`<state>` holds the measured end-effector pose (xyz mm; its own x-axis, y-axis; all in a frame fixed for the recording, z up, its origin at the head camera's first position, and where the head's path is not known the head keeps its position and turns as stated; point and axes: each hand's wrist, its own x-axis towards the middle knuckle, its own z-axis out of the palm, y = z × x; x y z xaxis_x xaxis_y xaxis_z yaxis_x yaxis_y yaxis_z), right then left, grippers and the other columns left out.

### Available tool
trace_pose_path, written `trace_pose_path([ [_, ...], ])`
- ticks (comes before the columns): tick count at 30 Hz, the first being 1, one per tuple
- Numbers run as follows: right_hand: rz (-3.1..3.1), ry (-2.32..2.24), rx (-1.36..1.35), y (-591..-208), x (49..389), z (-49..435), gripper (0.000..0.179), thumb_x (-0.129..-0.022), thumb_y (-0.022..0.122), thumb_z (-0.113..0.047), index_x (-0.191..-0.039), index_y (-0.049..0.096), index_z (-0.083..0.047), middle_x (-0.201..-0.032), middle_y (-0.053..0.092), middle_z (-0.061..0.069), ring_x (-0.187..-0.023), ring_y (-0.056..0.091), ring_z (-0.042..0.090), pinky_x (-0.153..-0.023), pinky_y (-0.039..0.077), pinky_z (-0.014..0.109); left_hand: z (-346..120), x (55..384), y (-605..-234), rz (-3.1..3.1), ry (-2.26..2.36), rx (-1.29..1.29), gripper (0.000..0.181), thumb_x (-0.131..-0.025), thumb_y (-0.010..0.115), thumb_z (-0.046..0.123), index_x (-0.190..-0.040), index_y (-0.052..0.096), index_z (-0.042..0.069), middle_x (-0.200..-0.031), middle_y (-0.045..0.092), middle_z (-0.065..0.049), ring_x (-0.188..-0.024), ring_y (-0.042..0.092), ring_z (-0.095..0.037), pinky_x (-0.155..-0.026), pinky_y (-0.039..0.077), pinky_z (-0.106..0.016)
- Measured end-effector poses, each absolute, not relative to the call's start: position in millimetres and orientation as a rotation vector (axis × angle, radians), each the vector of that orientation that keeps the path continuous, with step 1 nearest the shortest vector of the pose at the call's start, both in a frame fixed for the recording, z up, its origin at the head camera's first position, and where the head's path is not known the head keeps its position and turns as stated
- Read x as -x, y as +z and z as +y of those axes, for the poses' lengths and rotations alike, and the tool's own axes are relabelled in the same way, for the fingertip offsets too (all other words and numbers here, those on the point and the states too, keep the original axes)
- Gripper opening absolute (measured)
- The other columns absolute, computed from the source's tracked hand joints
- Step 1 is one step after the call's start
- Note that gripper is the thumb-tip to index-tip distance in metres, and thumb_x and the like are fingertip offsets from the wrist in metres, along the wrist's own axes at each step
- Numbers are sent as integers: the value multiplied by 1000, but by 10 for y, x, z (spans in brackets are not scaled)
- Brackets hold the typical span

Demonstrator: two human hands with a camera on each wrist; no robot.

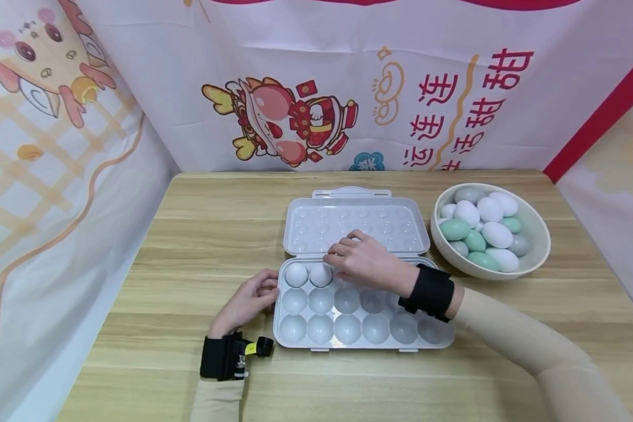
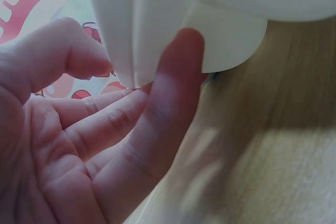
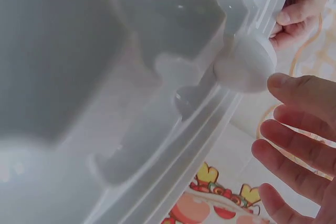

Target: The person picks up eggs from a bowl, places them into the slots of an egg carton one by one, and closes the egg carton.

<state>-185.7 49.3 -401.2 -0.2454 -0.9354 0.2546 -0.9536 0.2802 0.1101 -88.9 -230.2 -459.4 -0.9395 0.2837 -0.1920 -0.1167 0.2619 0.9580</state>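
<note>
Head view: an egg (image 1: pixel 320 275) sits in the carton (image 1: pixel 369 347), far row, second socket from the left. The right hand's (image 1: pixel 365 259) grip is spread, its thumb seemingly just touching the shell; the left hand (image 1: pixel 250 299) pinches the carton's left edge. A light, level release, with the carton braced, should seat it best. The lid (image 1: pixel 343 205) lies open on the far side; a bowl (image 1: pixel 538 228) of eggs stands far right; the right wrist strap (image 1: pixel 429 293) overhangs right-hand sockets.
</note>
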Motion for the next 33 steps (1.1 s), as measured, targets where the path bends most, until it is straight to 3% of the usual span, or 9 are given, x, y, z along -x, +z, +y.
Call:
trace_pose_path([
  [11,-2338,113,-1619,-3960,1892,815,30,-77,82,-24,-101,70,-10,-95,69,3,-90,63,22,-84,48,40,-2312,895,-4598,2229,1707,-153,32,-99,52,5,-127,47,-9,-113,63,-23,-98,63,-30,-76,56,-32],
  [17,-2387,152,-1527,-3905,1925,1015,23,-80,80,-16,-99,71,-8,-92,69,4,-88,63,24,-82,48,40,-2309,902,-4599,2228,1704,-150,33,-99,51,6,-128,46,-9,-113,62,-23,-98,63,-29,-75,56,-33],
  [33,-2525,205,-1246,-3733,1999,1590,21,-80,78,-4,-99,72,-4,-93,69,11,-88,65,28,-77,50,45,-2314,916,-4627,2242,1700,-184,32,-99,51,6,-127,46,-9,-113,62,-24,-97,64,-27,-74,56,-31],
])
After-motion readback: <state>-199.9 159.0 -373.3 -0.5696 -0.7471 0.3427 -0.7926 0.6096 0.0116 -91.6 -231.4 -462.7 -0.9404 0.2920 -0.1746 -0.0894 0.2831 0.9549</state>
